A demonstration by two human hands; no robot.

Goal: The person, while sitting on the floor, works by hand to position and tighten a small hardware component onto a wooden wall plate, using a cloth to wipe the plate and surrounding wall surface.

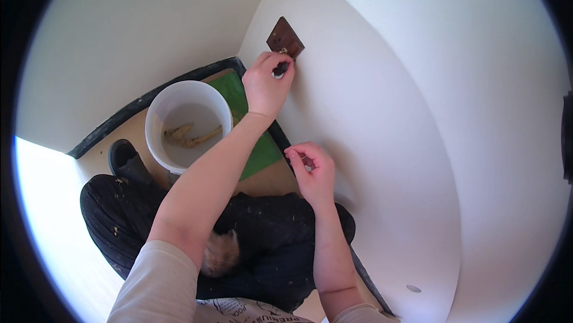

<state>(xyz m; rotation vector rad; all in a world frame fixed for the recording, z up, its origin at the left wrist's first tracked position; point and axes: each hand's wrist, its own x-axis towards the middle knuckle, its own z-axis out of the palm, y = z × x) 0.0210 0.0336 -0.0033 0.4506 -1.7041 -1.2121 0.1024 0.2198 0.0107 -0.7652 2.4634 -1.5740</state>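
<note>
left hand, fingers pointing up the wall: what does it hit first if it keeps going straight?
Most likely the brown square plate on the white wall. The left hand grips a small dark tool whose tip already sits at the plate's lower edge. Whether it touches is hard to judge.

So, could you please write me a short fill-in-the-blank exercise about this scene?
1. The left hand holds a small tool against the ___ square plate on the wall.
2. The bucket on the floor is ___ in colour.
3. Beside the bucket lies a ___ sheet.
Missing words: brown; white; green
</note>
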